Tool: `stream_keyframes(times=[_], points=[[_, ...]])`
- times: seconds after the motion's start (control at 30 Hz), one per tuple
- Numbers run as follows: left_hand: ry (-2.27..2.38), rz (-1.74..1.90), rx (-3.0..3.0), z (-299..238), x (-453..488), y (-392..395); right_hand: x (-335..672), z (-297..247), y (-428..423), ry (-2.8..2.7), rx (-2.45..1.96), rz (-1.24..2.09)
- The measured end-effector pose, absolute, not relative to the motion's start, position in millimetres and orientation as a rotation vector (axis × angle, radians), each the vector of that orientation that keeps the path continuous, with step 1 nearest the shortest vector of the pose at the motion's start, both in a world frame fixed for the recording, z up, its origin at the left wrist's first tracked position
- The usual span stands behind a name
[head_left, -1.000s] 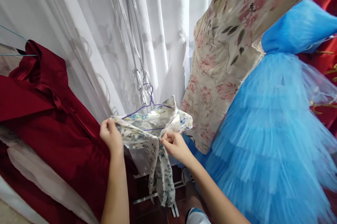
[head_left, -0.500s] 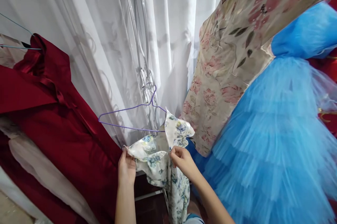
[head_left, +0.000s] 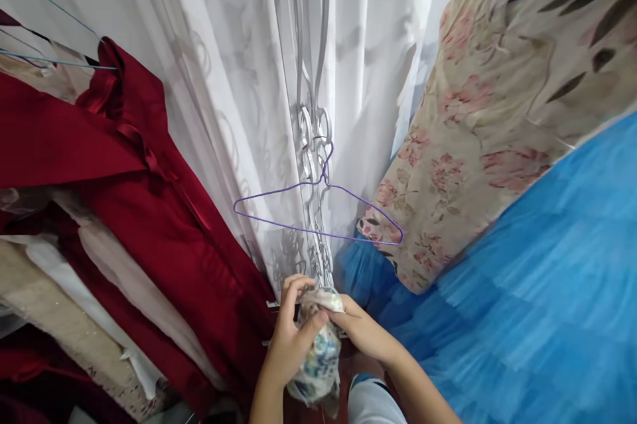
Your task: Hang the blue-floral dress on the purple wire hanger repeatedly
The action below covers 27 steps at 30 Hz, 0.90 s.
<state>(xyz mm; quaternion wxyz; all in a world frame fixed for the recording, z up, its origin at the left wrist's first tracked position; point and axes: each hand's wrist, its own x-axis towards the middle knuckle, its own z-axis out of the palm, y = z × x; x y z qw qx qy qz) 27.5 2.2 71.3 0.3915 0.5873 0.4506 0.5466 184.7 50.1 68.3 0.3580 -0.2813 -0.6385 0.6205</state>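
Both my hands hold a small white garment with blue flowers (head_left: 318,351), bunched into a wad low in the middle. My left hand (head_left: 293,334) wraps its fingers round the bundle from the left. My right hand (head_left: 361,331) grips it from the right. Just above them a thin purple wire hanger (head_left: 318,208) hangs bare, hooked on a clear plastic hanger chain (head_left: 311,112) in front of the white curtain.
A dark red satin dress (head_left: 124,198) on a wire hanger fills the left, with cream and white garments under it. A beige dress with pink flowers (head_left: 497,125) and a blue tulle dress (head_left: 522,291) crowd the right. A sheer white curtain (head_left: 239,66) hangs behind.
The floral garment came off the purple hanger, which now hangs bare. My hands dropped lower and drew together, bunching the cloth into a wad.
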Motion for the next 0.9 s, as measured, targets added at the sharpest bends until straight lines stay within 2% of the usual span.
stream_keyframes(times=[0.13,0.23,0.4,0.53,0.63,0.8,0.9], points=[[1.043,1.014,1.432,37.2,18.7,-4.3,217.6,70.4,43.8,-1.430,-0.928,1.622],[1.241,0.883,1.505,16.7,15.2,-3.1,260.1,76.4,52.5,-1.427,-0.975,1.494],[1.356,0.814,1.824,37.8,14.5,11.7,327.1,102.2,95.6,-1.316,-0.983,1.300],[1.271,0.931,2.085,79.0,31.7,22.3,339.7,135.4,148.4,-1.128,-0.940,1.224],[1.213,1.136,2.083,98.9,41.2,28.6,321.4,160.2,184.0,-1.108,-0.930,1.315],[1.234,1.528,1.614,114.8,22.6,35.8,278.6,188.2,206.8,-1.340,-0.891,1.566],[1.155,1.510,1.306,119.2,-6.0,39.9,270.7,194.5,204.8,-1.439,-0.734,1.638]])
